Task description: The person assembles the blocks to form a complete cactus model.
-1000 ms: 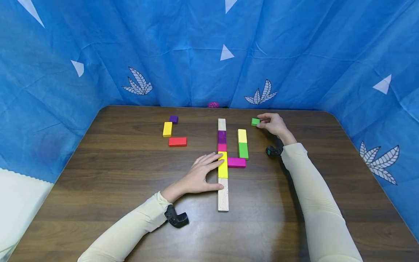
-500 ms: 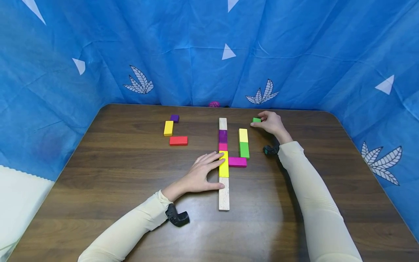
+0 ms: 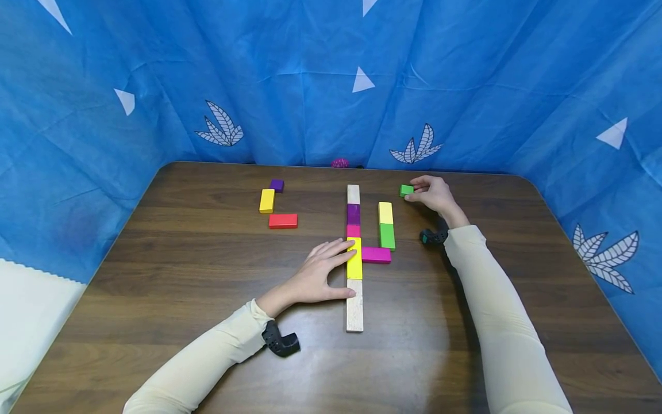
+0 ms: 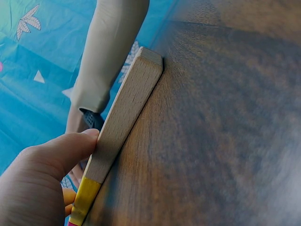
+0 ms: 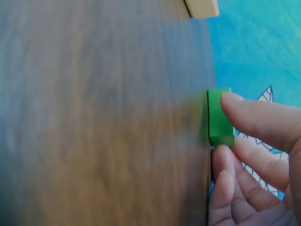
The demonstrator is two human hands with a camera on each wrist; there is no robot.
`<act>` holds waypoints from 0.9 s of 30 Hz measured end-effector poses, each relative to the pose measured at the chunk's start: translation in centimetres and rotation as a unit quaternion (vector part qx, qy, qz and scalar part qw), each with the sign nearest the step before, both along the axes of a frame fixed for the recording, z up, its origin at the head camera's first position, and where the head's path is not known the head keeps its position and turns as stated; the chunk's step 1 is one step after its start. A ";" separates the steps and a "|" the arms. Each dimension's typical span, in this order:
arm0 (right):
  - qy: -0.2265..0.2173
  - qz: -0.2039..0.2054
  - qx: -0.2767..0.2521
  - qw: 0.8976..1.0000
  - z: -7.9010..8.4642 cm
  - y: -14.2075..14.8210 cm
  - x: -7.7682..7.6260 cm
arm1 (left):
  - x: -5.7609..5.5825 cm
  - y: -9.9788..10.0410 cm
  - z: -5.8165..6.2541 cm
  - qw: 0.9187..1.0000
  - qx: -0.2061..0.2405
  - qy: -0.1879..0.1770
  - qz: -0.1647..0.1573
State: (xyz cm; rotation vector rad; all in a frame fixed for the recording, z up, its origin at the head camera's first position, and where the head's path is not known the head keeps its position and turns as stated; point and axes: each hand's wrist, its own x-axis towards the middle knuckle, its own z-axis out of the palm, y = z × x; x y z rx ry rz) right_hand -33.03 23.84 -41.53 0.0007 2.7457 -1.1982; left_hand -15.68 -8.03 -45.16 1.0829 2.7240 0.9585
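Note:
My left hand (image 3: 314, 278) rests with spread, fairly straight fingers on a straight row of wooden blocks. Its thumb touches the long beige block (image 3: 354, 313) at the near end, and its fingertips lie on the yellow block (image 3: 354, 267). Beyond these the row continues with a pink block (image 3: 353, 231), a purple block (image 3: 353, 214) and a short beige block (image 3: 353, 194). At the back right, my right hand (image 3: 435, 195) pinches the right end of a small green block (image 5: 218, 115) on the table, thumb on its near side.
A magenta block (image 3: 376, 255) sticks out rightward from the row. Touching its far side, a longer green block (image 3: 387, 237) leads to a pale yellow block (image 3: 385, 213). Red (image 3: 283, 221), orange-yellow (image 3: 266, 201) and violet (image 3: 277, 186) blocks lie back left. A blue curtain (image 3: 300, 86) hangs behind the table.
My right thumb slid leftward across the green block's near side, then back to its right end. The left hand stays on the row. The head view has shifted slightly.

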 end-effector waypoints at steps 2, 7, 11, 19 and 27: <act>-0.002 0.004 -0.003 1.000 0.0 0.1 0.0 | 0.0 0.0 0.0 1.000 -0.001 0.000 0.001; -0.003 0.008 -0.003 1.000 -0.1 0.4 0.0 | 0.0 -0.1 0.1 1.000 -0.004 -0.001 0.002; 0.000 0.010 0.000 1.000 -0.1 0.6 0.0 | 0.1 -0.1 0.2 1.000 -0.006 -0.001 0.001; 0.010 0.022 0.010 1.000 0.1 0.4 -0.3 | 0.0 -0.1 0.1 1.000 -0.014 -0.005 0.001; 0.036 0.025 -0.008 0.999 1.9 -1.5 -1.5 | 0.0 0.0 0.2 1.000 -0.012 -0.006 0.000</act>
